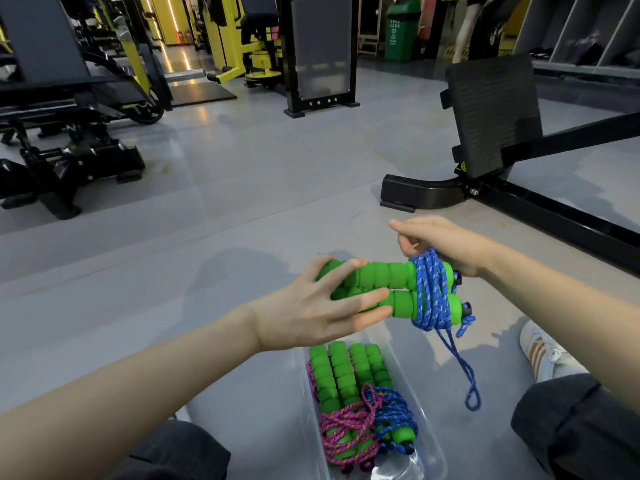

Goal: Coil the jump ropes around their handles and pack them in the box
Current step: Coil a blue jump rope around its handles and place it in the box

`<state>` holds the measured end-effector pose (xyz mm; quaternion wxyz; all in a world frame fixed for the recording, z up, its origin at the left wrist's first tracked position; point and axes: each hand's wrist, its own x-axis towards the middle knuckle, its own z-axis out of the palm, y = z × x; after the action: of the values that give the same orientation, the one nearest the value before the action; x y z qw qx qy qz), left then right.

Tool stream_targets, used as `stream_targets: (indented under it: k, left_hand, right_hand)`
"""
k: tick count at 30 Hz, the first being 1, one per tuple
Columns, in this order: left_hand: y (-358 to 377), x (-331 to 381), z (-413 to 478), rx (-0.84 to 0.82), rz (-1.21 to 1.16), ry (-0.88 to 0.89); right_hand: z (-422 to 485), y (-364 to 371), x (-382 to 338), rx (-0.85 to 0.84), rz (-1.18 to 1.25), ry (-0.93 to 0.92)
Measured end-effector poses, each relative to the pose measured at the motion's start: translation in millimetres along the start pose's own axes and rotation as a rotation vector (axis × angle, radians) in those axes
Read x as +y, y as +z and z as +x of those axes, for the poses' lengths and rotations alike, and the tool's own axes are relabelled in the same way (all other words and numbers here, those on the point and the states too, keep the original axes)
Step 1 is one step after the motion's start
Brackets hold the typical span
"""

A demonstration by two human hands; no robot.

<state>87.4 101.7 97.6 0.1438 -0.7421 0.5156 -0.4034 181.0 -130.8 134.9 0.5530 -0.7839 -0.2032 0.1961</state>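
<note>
Grey gym floor (pixel 242 188) is stretching away, machines (pixel 69 98) standing far left, a black bench (pixel 491 112) far right. A clear box (pixel 433 452) is sitting near with two coiled ropes (pixel 346 424). Above it, the left hand (pixel 311 317) is gripping green handles (pixel 388 282); the right hand (pixel 446 244) is pinching their blue rope (pixel 433 292).

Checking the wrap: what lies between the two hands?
In the head view, two green foam handles span from left hand to right hand, blue rope coiled round their right ends.
</note>
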Motion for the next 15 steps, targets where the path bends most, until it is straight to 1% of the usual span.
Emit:
stream_targets:
  k: [1,3,4,5,6,8,9,12,15]
  left_hand:
    - [-1.9,-0.2,3.3,0.014,-0.009,-0.019]
    - [-3.9,-0.5,8.9,0.031,-0.024,-0.081]
    - [-3.3,-1.4,9.9,0.033,-0.017,-0.123]
    - [-1.2,-3.4,9.7,0.029,-0.002,-0.166]
    - [1.7,-6.1,7.4,0.016,0.016,-0.206]
    - [7.8,-11.9,-0.9,-0.019,0.06,-0.272]
    - [10.7,-14.7,-6.5,-0.036,0.083,-0.294]
    - [15.6,-23.3,-23.0,-0.078,0.146,-0.321]
    - [16.4,-33.0,-35.2,-0.129,0.211,-0.331]
  right_hand:
    - [1.9,-0.1,6.3,-0.014,0.124,0.066]
    - [2.3,6.8,13.6,-0.103,0.439,0.234]
    - [1.9,13.4,17.3,-0.127,0.589,0.266]
    - [2.2,19.7,22.6,-0.115,0.716,0.254]
    - [2.5,26.5,29.4,-0.076,0.759,0.185]
    - [1.5,42.3,32.0,-0.025,0.747,0.122]
    - [1.7,48.2,32.3,0.0,0.733,0.145]
    - [3.1,56.9,27.4,0.088,0.518,0.21]
    - [-0.2,60.5,17.7,0.083,0.369,0.228]
